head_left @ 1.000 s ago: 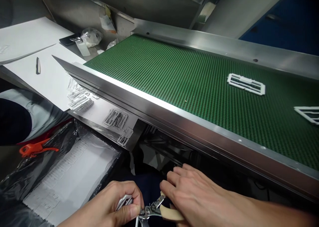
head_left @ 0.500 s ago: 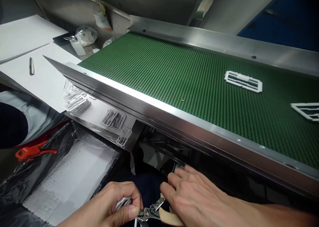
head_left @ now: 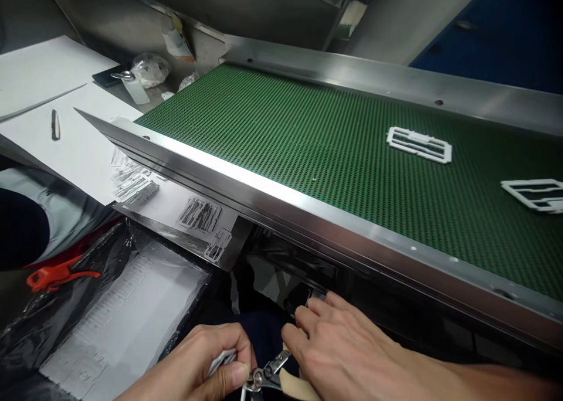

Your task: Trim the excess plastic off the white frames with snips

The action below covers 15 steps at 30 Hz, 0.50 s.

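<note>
At the bottom edge, my left hand (head_left: 206, 366) is closed on a small white plastic part (head_left: 221, 361), pinched between thumb and fingers. My right hand (head_left: 338, 348) is wrapped round small cutters (head_left: 268, 376) with beige handles; their metal jaws touch the white part by my left thumb. Both hands sit below the steel front rail (head_left: 281, 207) of a green conveyor belt (head_left: 308, 131). Two white plastic frames lie on the belt: one (head_left: 419, 145) at the right, another (head_left: 534, 194) at the right edge.
A black-lined box with a white sheet (head_left: 127, 307) holds rows of small white parts at lower left. More cut parts (head_left: 200, 216) lie on a white ledge. An orange tool (head_left: 55, 275) rests at left. A pen (head_left: 54, 123), bags and a bottle stand further back.
The white frames on the belt have drifted left. My hands have stayed almost where they were, with the cutters at the white part.
</note>
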Tool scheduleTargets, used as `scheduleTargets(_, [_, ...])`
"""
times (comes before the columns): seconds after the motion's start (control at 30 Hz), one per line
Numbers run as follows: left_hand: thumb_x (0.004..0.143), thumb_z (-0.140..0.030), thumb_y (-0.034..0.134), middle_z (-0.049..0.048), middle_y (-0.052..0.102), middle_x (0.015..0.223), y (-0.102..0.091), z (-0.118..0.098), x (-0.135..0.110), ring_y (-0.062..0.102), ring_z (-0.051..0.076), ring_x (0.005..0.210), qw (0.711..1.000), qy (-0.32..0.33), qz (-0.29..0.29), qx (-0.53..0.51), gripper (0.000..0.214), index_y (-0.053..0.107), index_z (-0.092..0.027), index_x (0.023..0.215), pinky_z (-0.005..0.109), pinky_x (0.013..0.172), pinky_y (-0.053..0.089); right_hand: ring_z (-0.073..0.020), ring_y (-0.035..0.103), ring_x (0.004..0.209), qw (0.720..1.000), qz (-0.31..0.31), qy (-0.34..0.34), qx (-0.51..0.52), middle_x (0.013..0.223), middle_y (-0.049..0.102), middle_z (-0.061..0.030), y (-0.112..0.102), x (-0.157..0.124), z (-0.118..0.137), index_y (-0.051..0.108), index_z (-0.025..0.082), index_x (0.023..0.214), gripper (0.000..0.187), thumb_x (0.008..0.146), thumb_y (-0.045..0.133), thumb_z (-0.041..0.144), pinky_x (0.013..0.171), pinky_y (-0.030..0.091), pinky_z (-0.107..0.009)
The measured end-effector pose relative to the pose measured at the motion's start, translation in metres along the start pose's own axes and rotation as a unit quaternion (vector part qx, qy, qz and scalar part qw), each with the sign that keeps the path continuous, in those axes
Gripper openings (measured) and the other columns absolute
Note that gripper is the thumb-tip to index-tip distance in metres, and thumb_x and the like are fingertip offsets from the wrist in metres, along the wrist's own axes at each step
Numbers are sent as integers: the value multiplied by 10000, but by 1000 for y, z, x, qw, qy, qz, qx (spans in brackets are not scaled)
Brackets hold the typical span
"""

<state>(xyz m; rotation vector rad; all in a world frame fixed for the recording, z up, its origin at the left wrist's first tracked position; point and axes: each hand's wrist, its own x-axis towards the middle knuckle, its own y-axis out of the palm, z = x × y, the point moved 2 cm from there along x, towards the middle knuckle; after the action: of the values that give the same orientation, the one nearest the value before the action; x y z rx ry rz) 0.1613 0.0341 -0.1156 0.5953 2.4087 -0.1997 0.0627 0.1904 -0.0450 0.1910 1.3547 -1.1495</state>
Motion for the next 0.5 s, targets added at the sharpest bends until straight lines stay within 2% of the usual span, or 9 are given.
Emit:
scheduleTargets(0.17, [884,-544,454,1,645,875,-2,-3,2,544,179,830,1000,3,12,14,377,627,-209,890,231,789,384,-330,599,1058,991,-98,-65,-70,1082,668,-151,4,-4,0,650,136,1080,296,849,464,137,975,427,-559])
scheduleTargets(0.27, [884,-547,451,0,646,883,-2,-5,4,541,180,840,1000,1,9,24,380,626,-210,888,233,815,381,-317,631,956,979,-148,-79,-120,981,690,-132,3,-5,0,665,139,1001,238,831,499,156,918,458,-523])
scheduleTargets(0.3, [881,-555,446,2,645,888,-2,-6,4,539,185,850,1000,-4,11,27,391,626,-208,889,237,820,383,-301,642,900,977,-147,-86,-126,933,694,-113,1,-5,0,670,148,962,209,822,516,164,874,479,-489])
scheduleTargets(0.37, [876,-571,437,14,642,911,-2,-7,5,536,200,888,999,-20,27,39,413,621,-203,903,250,826,386,-241,647,727,983,-103,-104,-114,796,687,-55,-4,-4,2,673,176,825,120,794,558,171,691,500,-373])
scheduleTargets(0.43, [873,-579,432,19,633,931,-1,-9,5,531,215,928,998,-36,38,39,420,613,-202,910,261,831,385,-184,601,567,987,-56,-117,-95,678,657,-13,-8,-2,3,646,186,689,102,766,582,166,502,394,-297])
scheduleTargets(0.5, [869,-577,441,8,616,911,-1,-11,6,525,214,919,998,-42,32,15,402,598,-207,887,265,823,381,-155,548,478,987,-59,-120,-86,599,629,0,-9,-1,0,623,181,651,96,737,584,166,431,275,-292])
